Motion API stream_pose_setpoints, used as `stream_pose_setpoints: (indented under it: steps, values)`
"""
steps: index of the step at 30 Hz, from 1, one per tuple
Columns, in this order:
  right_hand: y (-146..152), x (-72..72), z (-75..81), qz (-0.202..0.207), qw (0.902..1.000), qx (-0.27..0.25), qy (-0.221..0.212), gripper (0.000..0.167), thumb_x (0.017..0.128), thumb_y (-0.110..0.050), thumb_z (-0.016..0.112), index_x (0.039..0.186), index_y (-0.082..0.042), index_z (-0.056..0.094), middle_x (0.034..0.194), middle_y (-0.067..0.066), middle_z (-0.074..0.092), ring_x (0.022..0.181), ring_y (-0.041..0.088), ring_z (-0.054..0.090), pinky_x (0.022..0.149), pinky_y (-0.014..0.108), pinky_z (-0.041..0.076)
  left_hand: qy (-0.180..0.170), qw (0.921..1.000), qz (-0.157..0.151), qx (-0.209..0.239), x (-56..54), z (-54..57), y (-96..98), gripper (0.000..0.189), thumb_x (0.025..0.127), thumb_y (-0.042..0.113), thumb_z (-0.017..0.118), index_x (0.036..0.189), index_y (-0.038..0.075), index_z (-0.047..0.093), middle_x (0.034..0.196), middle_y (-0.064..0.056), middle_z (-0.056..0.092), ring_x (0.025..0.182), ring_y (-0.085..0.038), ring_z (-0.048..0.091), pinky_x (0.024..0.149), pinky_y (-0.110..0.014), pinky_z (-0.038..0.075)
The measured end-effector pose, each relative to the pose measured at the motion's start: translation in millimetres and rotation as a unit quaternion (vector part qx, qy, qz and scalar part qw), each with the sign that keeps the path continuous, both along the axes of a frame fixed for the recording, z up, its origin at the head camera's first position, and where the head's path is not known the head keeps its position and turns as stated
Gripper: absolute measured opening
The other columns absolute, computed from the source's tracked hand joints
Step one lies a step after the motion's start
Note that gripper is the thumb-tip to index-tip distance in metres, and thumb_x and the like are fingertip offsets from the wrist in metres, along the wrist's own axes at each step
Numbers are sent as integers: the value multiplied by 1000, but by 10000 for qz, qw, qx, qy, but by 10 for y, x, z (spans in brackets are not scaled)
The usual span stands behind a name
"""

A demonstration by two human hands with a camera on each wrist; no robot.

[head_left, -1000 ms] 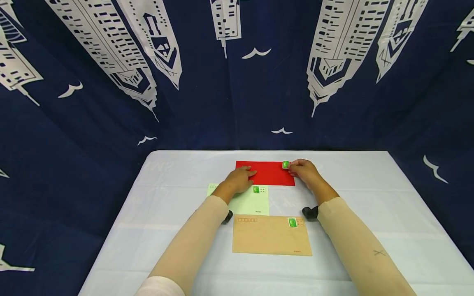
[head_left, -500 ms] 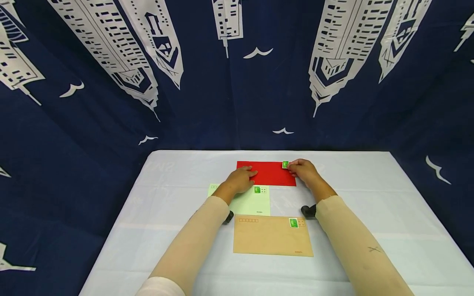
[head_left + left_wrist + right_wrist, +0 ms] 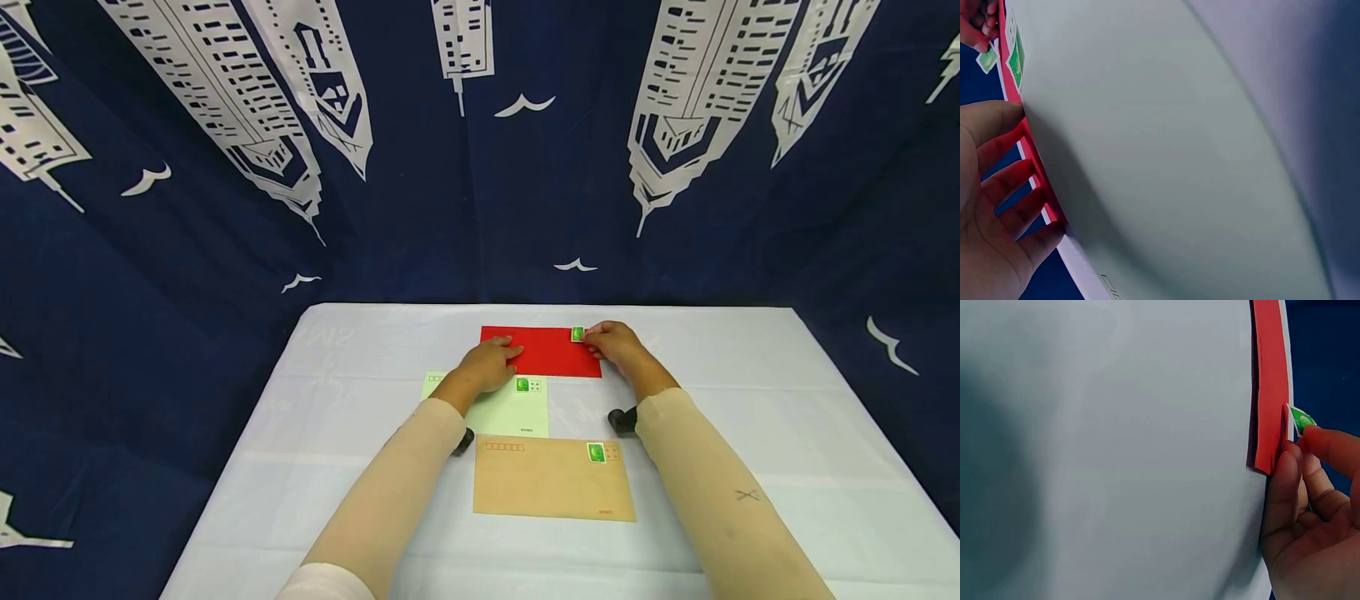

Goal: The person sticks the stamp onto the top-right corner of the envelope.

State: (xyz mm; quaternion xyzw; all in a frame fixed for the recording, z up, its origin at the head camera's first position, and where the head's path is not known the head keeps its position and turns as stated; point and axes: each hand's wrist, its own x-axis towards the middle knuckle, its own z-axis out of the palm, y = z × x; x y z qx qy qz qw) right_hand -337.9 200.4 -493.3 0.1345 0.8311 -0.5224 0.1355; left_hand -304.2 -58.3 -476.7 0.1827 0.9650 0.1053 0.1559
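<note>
A red envelope (image 3: 551, 354) lies at the far side of the table. My left hand (image 3: 489, 365) rests on its left part, fingers spread and straight; the left wrist view shows these fingers (image 3: 1007, 181) touching the red surface. Above the envelope's upper right corner, my right hand (image 3: 617, 343) pinches a small green postage stamp (image 3: 577, 334) with a white border. In the right wrist view the stamp (image 3: 1302, 419) stands tilted between thumb and finger, its far edge at or just over the red paper; contact is hard to tell.
Nearer than the red one lies a pale green envelope (image 3: 517, 417), partly under my left arm, with a stamp (image 3: 522, 384). Closer still is a brown envelope (image 3: 555, 483), also stamped. All lie on a white table (image 3: 750, 400) before a dark blue patterned cloth (image 3: 480, 208).
Both hands keep nearly the same places. The right forearm has shifted slightly to the left, and the whole head view has drifted a little. The stamp stays pinched at the corner.
</note>
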Motion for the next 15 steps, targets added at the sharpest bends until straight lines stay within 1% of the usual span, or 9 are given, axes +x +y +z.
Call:
stream_pose_setpoints:
  steps: [8,12,15]
  values:
    - [-6,-26,18,0,9999,92,-51,23,100,-19,61,113,0,62,80,-4,57,73,8,53,64,12,50,29,10000,-40,19,-9,-16,10,50,106,31,50,155,27,42,167,2,30,157,-19,24,128,-38,25]
    - [-18,-27,-2,-56,9998,168,-46,21,100,-19,61,111,-1,62,77,-4,55,72,8,52,63,12,48,17,10000,-45,28,-9,-22,7,50,106,32,50,155,27,42,167,2,30,157,-19,23,128,-38,25]
    - [-24,-24,-24,-39,9998,218,16,20,100,-18,60,109,-1,62,79,-3,56,73,9,52,64,13,48,7,10000,-50,21,-10,-32,4,50,106,32,50,155,27,41,168,2,30,157,-19,23,128,-38,25]
